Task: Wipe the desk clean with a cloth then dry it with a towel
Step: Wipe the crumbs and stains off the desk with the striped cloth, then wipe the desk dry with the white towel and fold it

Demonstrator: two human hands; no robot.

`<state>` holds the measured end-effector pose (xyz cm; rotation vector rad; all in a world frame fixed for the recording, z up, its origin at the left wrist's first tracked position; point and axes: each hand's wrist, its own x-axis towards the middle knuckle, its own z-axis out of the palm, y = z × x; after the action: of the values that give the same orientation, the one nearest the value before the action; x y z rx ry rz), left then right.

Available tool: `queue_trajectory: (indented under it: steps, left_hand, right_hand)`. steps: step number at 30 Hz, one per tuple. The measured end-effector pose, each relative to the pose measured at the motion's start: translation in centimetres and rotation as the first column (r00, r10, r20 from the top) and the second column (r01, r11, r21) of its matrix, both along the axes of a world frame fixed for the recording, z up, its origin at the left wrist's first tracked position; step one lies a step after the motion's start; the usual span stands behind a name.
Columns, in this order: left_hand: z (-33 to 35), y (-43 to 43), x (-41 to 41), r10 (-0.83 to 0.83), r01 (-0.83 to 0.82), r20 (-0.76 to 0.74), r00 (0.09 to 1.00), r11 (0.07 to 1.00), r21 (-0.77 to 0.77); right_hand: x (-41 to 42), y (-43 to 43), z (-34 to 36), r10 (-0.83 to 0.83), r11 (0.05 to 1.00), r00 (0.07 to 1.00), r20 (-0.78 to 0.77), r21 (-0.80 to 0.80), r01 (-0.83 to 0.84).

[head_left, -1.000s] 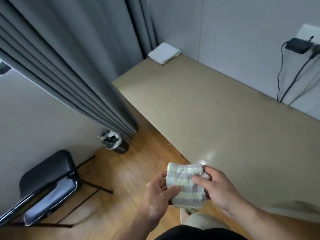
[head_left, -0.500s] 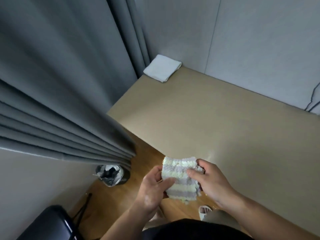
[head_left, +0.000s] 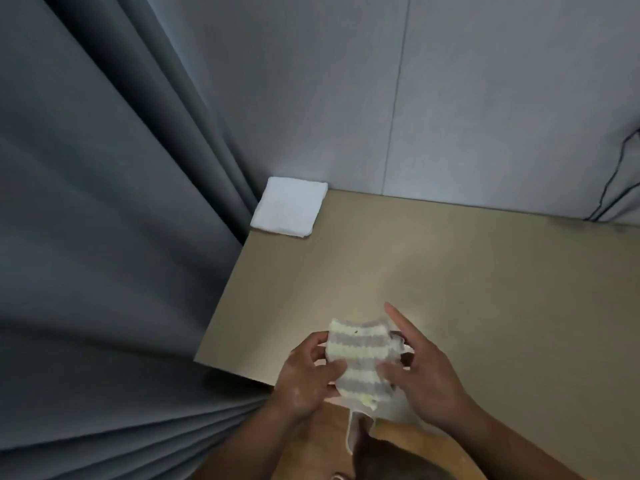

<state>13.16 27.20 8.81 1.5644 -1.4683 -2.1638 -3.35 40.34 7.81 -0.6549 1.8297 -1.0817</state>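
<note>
Grip: left hand (head_left: pixel 304 375) and right hand (head_left: pixel 429 379) pinch striped cloth (head_left: pixel 360 355); right fingers (head_left: pixel 398 322) mostly hidden behind.

The left hand (head_left: pixel 304 375) and right hand (head_left: pixel 426 372) hold a striped cloth (head_left: pixel 362 362) over the near left corner of the desk (head_left: pixel 450 289). Ahead of the fingers (head_left: pixel 398 318) and to their right, the flat tan top gives wide room to slide. Far ahead and a bit left of the fingers, a folded white towel (head_left: pixel 289 211) sits in the back corner. The grey wall (head_left: pixel 485 98) stands right behind it and blocks the whole back edge. Just left of the fingers, a big grey curtain (head_left: pixel 104 237) hangs along the desk's side. Far right of the fingers, black cables (head_left: pixel 613 188) hang down the wall.
</note>
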Motion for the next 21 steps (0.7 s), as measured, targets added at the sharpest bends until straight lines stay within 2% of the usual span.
queue_trajectory:
  steps: [4,7,10,13,17,21]
  left_hand:
    - [-0.7,-5.9,-4.1,-0.032,0.034,0.041,0.999,0.998,-0.061]
    - [-1.9,-10.3,-7.5,-0.082,0.092,0.078,0.994,0.986,-0.141]
    - [-3.0,-14.5,-11.0,-0.121,0.14,0.099,0.988,0.968,-0.209]
    - [-4.5,-18.4,-14.4,-0.234,0.281,0.18,0.956,0.905,-0.319]
    - [-7.6,-22.8,-18.4,-0.262,0.322,0.194,0.945,0.844,-0.428]
    - [-9.6,-25.6,-21.4,-0.324,0.445,0.308,0.894,0.717,-0.537]
  right_hand:
    - [-3.7,-5.7,-1.6,0.078,0.997,0.986,-0.146,-0.002,-0.079]
    - [-6.7,-10.1,-3.3,0.074,0.997,0.985,-0.158,0.027,-0.071]
    - [-9.7,-14.4,-4.5,0.117,0.991,0.965,-0.237,0.091,-0.097]
    - [-12.5,-18.4,-5.3,0.077,0.99,0.955,-0.286,0.136,-0.039]
    - [-15.7,-22.7,-6.8,0.057,0.987,0.919,-0.391,0.163,0.009]
    - [-17.9,-26.0,-7.5,0.078,0.971,0.88,-0.469,0.235,0.039]
